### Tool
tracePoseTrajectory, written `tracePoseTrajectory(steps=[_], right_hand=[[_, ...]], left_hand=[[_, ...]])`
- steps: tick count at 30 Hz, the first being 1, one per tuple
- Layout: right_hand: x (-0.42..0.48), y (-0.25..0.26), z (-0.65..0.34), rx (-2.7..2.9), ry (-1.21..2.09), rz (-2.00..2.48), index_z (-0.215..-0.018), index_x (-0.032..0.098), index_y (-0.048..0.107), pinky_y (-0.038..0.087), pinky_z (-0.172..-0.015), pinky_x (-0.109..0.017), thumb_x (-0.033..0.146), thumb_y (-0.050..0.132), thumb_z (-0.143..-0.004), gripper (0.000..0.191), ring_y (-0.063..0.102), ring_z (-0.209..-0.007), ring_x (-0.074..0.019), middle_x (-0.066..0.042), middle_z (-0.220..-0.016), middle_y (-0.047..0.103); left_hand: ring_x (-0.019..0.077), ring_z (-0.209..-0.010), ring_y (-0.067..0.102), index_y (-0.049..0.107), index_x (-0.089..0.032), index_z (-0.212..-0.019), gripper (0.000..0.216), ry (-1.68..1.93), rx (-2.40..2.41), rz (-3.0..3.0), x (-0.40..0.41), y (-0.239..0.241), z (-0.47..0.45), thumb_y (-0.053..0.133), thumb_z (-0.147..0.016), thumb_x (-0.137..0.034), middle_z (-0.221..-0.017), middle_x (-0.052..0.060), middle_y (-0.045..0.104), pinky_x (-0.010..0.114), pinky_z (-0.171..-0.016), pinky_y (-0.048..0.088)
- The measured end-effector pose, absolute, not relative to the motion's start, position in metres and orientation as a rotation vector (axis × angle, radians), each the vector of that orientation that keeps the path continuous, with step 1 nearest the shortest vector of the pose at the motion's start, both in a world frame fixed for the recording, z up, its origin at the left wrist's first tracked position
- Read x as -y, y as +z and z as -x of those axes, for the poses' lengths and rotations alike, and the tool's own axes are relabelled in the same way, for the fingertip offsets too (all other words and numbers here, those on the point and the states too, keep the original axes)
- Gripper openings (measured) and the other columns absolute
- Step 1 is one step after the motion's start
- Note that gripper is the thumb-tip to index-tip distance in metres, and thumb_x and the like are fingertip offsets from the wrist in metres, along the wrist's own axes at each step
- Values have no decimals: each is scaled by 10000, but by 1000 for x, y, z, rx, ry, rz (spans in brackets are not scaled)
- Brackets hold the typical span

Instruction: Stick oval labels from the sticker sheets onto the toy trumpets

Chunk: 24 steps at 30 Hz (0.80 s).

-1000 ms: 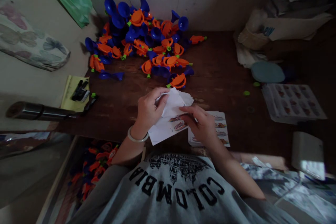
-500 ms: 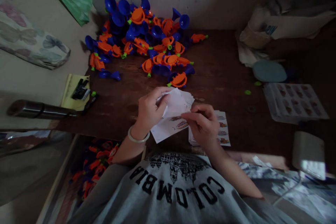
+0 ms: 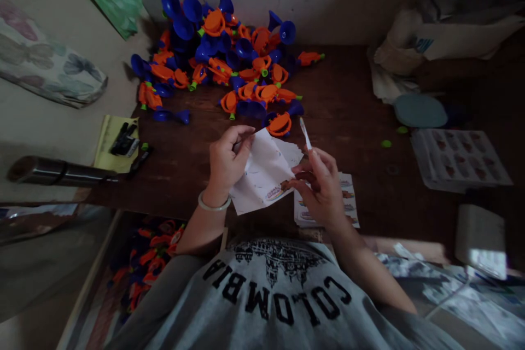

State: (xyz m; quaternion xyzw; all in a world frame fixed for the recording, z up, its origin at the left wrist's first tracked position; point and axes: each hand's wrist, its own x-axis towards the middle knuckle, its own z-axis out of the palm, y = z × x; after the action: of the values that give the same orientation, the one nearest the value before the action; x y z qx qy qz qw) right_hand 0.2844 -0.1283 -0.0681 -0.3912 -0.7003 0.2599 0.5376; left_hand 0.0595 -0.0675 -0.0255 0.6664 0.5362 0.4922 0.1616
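Between the thumb and fingers of my left hand is a white sticker sheet, tilted and bent, mostly blank with a small coloured print at its lower right corner. My right hand is closed, its thumb and fingertips pinching that printed corner. A narrow white strip sticks up from its index finger; whether it is a sticker seen edge-on I cannot tell. Behind the held sheet, more white sheets show. A stack of printed sheets lies under and beside my right hand.
Orange and blue toy trumpets are piled at the back of the dark wooden table. More fill a space below left. A dark cylinder and yellow pad lie left; packed printed sheets and a pale blue disc lie right.
The sheet has turned more toward me and the left hand has shifted slightly left. The white strip now stands up at my right index finger, where none showed before.
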Motion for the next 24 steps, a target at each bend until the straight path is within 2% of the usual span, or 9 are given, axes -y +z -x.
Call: tracePoseTrajectory(steps=[5, 8, 10, 12, 15, 19, 24], right_hand=[[129, -66, -285, 1685, 620, 942, -1632, 512, 350, 719, -854, -342, 178, 686, -985, 802, 704, -991, -152, -73, -1481, 497], [129, -60, -285, 1788, 530, 902, -1617, 477, 403, 709, -881, -339, 132, 691, -975, 783, 733, -1070, -181, -61, -1378, 642], [130, -58, -284, 1827, 469, 883, -1621, 462, 395, 701, -924, -354, 102, 676, -979, 788, 749, -1127, -194, -43, -1284, 734], [131, -59, -283, 1813, 478, 906, -1635, 432, 366, 700, -937, -367, 105, 655, -994, 776, 776, -1108, -193, -33, -1228, 785], [133, -64, -282, 1725, 562, 978, -1621, 380, 379, 705, -895, -360, 119, 655, -995, 732, 811, -995, -180, -23, -1164, 817], [135, -71, -281, 1614, 652, 1000, -1559, 337, 425, 688, -771, -309, 107, 665, -965, 680, 810, -884, -164, 2, -1019, 820], [131, -71, -278, 1599, 563, 993, -1532, 333, 407, 669, -792, -335, 99, 639, -956, 664, 802, -820, -165, 34, -902, 803]], left_hand=[[96, -629, 628, 753, -202, -1043, 144, 1470, -1491, -1842, 66, -25, -58, 679, -975, -304, -787, -2, 745, 218, -598, 489], [99, -630, 608, 759, -207, -1045, 137, 1448, -1486, -1816, 64, -26, -57, 690, -964, -292, -768, -10, 716, 219, -585, 476], [101, -604, 578, 763, -213, -1036, 128, 1409, -1501, -1812, 62, -28, -57, 698, -954, -288, -721, -22, 682, 222, -573, 469], [111, -652, 617, 766, -216, -1041, 132, 1376, -1492, -1807, 60, -31, -57, 705, -948, -286, -767, -10, 714, 227, -614, 498], [122, -727, 666, 766, -214, -1056, 145, 1367, -1458, -1786, 58, -32, -59, 698, -950, -285, -869, 17, 766, 234, -658, 520], [125, -684, 638, 761, -218, -1053, 146, 1340, -1441, -1804, 57, -31, -64, 688, -949, -290, -813, 17, 745, 240, -608, 490], [117, -595, 566, 765, -223, -1045, 156, 1252, -1440, -1842, 50, -33, -68, 687, -928, -290, -678, -23, 653, 238, -578, 452]])
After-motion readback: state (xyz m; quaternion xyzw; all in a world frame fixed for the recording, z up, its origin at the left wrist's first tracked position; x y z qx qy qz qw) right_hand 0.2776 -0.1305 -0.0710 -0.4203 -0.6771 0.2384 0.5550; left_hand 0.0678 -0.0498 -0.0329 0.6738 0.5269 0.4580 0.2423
